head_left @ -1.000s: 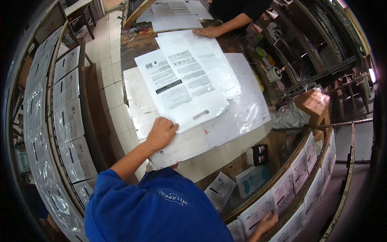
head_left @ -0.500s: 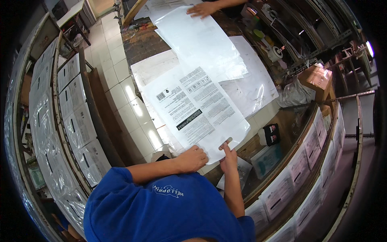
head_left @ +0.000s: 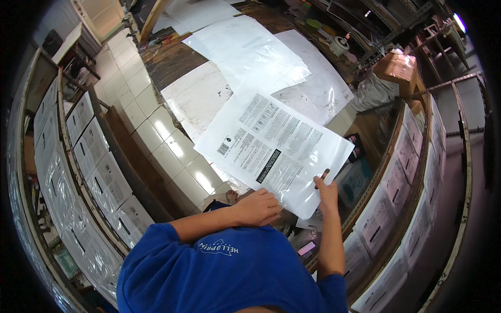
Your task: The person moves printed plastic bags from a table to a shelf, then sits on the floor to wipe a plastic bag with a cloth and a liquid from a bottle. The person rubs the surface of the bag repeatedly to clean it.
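White bag (head_left: 271,143) in the head view has swung rightward since earlier, its long axis slanting, slotted end pointing lower right, over the tabletop's (head_left: 169,65) near edge; right hand (head_left: 327,195) grips that end, left hand (head_left: 258,207) curls alongside, hold unclear

The bag (head_left: 271,146) looks like thin, smooth white plastic, catching bright glints. Beyond it, the pile (head_left: 250,52) has the same slick plastic sheen, faintly rumpled, over a scuffed white sheet (head_left: 189,94); the table (head_left: 180,65) below shows rough, stained dark wood. Left of the bag, glossy floor tiles (head_left: 151,122) throw the light back at me. Beyond the bag to the right, a cardboard carton (head_left: 396,68) shines on top beside crinkled greyish plastic wrap (head_left: 374,93). Nearer than the bag, the shirt (head_left: 229,276) is matt cloth.
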Motion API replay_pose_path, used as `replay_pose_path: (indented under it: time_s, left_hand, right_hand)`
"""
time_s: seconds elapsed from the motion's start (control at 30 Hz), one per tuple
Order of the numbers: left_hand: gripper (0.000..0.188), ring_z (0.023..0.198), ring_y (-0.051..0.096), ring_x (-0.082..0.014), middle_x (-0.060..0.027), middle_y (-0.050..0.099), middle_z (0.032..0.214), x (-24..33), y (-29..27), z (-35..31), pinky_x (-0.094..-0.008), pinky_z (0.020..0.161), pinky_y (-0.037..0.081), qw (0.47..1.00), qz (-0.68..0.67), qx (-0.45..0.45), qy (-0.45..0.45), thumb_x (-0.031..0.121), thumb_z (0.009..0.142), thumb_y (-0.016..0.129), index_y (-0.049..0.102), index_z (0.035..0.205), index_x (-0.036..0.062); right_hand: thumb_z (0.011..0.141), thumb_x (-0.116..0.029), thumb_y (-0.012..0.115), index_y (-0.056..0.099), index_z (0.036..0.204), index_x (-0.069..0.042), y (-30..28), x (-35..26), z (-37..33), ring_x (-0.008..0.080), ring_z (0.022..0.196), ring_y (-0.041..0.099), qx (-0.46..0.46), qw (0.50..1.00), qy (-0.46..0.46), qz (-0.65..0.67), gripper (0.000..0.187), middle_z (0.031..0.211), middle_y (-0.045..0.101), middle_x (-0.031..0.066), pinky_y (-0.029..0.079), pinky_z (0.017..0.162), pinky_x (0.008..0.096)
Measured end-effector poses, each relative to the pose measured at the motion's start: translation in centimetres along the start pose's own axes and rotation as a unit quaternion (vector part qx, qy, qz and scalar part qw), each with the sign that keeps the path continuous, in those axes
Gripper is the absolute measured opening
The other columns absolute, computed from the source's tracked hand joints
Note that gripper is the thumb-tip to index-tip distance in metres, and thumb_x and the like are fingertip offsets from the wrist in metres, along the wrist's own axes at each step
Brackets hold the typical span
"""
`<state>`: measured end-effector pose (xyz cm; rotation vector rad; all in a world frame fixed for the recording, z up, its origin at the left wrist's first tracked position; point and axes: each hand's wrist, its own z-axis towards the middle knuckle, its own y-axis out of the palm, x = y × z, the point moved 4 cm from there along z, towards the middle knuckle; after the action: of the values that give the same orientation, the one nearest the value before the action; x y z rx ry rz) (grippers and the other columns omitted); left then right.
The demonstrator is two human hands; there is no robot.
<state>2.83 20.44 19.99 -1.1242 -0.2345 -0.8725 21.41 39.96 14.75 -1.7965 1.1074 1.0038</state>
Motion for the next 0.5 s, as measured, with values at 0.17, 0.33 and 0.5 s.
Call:
replay_pose_path:
  time_s: [0.17, 0.33, 0.5]
  left_hand:
    - [0.015, 0.075, 0.053, -0.0215, -0.0037, 0.054, 0.078, -0.5, -4.1, -0.6, -0.0347, 0.071, 0.04, 0.997, 0.011, 0.063, -0.042, 0.016, 0.079, 0.071, 0.065, 0.09, 0.0079]
    - [0.017, 0.068, 0.052, -0.0233, -0.0045, 0.053, 0.072, -2.0, -6.1, -0.5, -0.0365, 0.066, 0.039, 0.987, 0.002, 0.141, -0.078, 0.005, 0.074, 0.072, 0.067, 0.089, 0.0064]
    - [0.016, 0.068, 0.052, -0.0253, -0.0065, 0.053, 0.07, -4.5, -6.0, 0.4, -0.0388, 0.066, 0.037, 0.98, 0.009, 0.172, -0.099, 0.001, 0.074, 0.07, 0.067, 0.09, 0.005]
  right_hand:
    - [0.083, -0.01, 0.069, 0.063, 0.098, 0.0, -4.2, -5.0, -0.5, 0.0109, 0.074, 0.055, 0.024, 0.997, -0.018, -0.067, 0.019, 0.086, 0.061, 0.0014, 0.046, 0.068, 0.0272]
    - [0.085, -0.014, 0.068, 0.064, 0.096, -0.001, -11.0, -10.2, -2.0, 0.0085, 0.074, 0.054, 0.056, 0.987, -0.053, -0.138, 0.017, 0.086, 0.061, -0.0013, 0.045, 0.067, 0.0275]
    - [0.086, -0.02, 0.069, 0.064, 0.091, -0.004, -19.7, -17.9, -6.8, 0.0059, 0.071, 0.053, 0.113, 0.959, -0.088, -0.246, 0.017, 0.079, 0.06, -0.005, 0.044, 0.064, 0.0266]
